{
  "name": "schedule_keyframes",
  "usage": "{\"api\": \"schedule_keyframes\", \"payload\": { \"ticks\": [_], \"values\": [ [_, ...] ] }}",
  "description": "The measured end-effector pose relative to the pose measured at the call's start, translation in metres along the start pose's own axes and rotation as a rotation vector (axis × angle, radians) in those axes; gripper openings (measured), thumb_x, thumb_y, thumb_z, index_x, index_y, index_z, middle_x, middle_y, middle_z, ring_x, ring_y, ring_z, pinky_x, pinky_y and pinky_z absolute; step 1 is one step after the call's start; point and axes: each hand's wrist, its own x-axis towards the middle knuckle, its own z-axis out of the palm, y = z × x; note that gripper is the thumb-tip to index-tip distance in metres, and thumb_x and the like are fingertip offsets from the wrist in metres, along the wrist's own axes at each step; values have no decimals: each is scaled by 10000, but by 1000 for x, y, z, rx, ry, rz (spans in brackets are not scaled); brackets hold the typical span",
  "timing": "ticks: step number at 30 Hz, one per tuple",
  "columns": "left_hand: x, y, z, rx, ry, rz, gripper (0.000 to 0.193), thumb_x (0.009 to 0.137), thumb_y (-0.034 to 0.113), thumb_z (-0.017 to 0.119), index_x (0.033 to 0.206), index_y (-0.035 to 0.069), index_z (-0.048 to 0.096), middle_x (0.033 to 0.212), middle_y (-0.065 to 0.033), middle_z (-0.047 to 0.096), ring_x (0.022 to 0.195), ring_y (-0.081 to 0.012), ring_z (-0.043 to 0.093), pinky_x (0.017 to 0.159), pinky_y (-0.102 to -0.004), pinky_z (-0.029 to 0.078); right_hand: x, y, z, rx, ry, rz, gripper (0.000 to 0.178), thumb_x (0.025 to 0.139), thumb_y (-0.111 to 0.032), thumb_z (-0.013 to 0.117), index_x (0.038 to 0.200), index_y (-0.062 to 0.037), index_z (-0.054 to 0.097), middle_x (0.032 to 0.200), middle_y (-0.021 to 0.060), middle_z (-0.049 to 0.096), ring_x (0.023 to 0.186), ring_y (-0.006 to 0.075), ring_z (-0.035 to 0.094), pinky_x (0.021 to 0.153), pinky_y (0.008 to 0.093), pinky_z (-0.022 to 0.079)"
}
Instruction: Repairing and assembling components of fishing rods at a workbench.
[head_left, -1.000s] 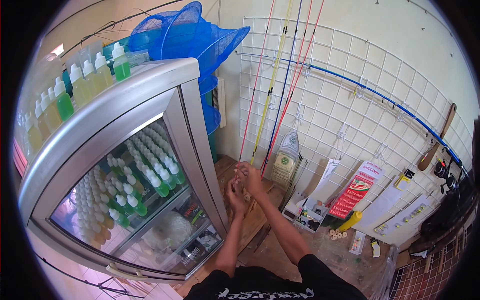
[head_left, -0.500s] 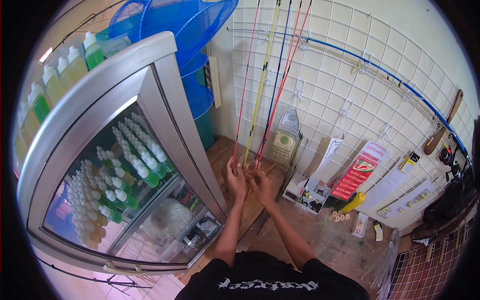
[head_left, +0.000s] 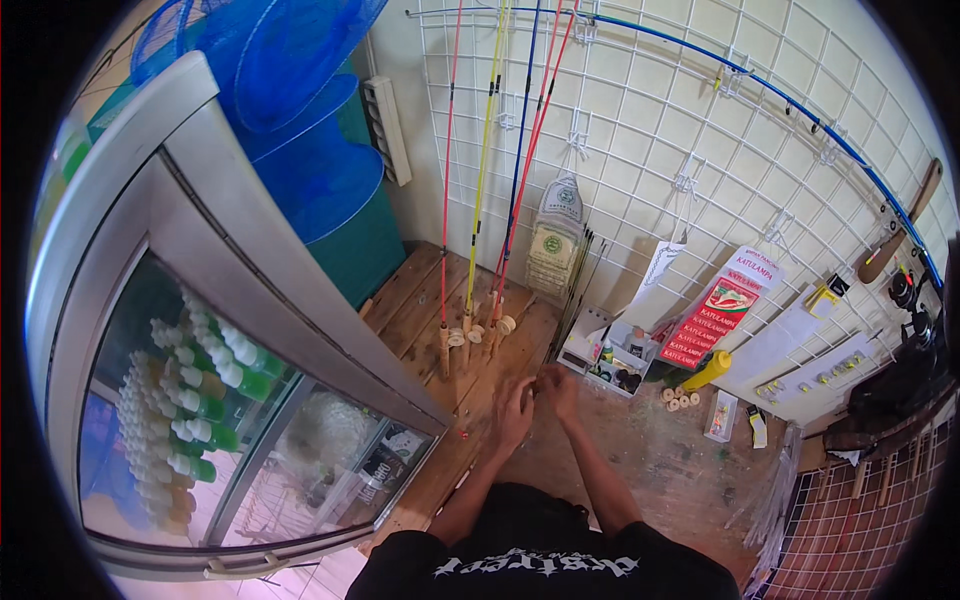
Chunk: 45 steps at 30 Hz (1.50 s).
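Note:
My left hand (head_left: pixel 514 408) and my right hand (head_left: pixel 559 389) are close together over the wooden tabletop (head_left: pixel 420 290), nearer to me than the fishing rods. The fingers of both are curled in around something small and dark between them, too hidden to name. Beyond them several thin rods lean against the wall: a red rod (head_left: pixel 447 200), a yellow rod (head_left: pixel 484 150), a dark blue rod (head_left: pixel 521 150) and more red. Their wooden handles rest on the tabletop, with small pale reels (head_left: pixel 475 332) on them. Neither hand touches the rods.
A glass cabinet (head_left: pixel 320 310) with green and yellow bottles stands at left, blue nets (head_left: pixel 310 170) behind it. A white wire grid (head_left: pixel 640 110) covers the wall. Right of my hands are a white box of small items (head_left: pixel 620 370), a yellow bottle (head_left: pixel 708 370) and pale rings (head_left: pixel 680 399).
My hands have left the lower ends of the rods and come toward me and to the right. The rods now lean unheld. The view has shifted, too.

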Motion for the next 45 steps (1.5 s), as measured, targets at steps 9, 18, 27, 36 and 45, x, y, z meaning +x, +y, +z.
{"api": "schedule_keyframes", "payload": {
  "ticks": [9,18,27,36,45],
  "values": [
    [5,-22,5,-71,-287,48,264,873,63,547,1134,25,562,1068,-196,577,998,-382,569,846,-430,455,126,-41,-31,-224,403,-263,178,814,-86,628,953,22,656,775,154,693,571,255,677,547,345,520],
    [14,-13,0,-89,-293,-30,191,861,67,590,1043,14,613,911,-166,624,879,-344,600,780,-405,466,149,-50,-26,-244,399,-114,185,734,-100,671,843,44,634,737,205,677,690,319,686,654,383,527],
    [10,-18,-1,-145,-375,-90,181,896,97,557,1059,23,582,939,-179,609,862,-360,615,744,-406,471,140,-51,-31,-234,436,-186,96,752,-37,648,800,42,627,720,203,666,690,319,679,638,388,506],
    [1,-43,11,-181,-312,-21,180,887,97,560,1050,23,580,918,-168,621,865,-342,625,738,-414,471,117,-60,-27,-211,352,-214,109,784,-54,668,828,31,618,700,175,653,657,284,666,627,367,496],
    [0,-34,-2,-207,-348,-107,208,882,79,560,1082,26,578,958,-163,645,922,-332,632,785,-398,485,91,-66,-29,-202,315,-251,133,818,-83,676,856,32,621,736,166,668,668,226,678,626,323,515]
  ]
}}
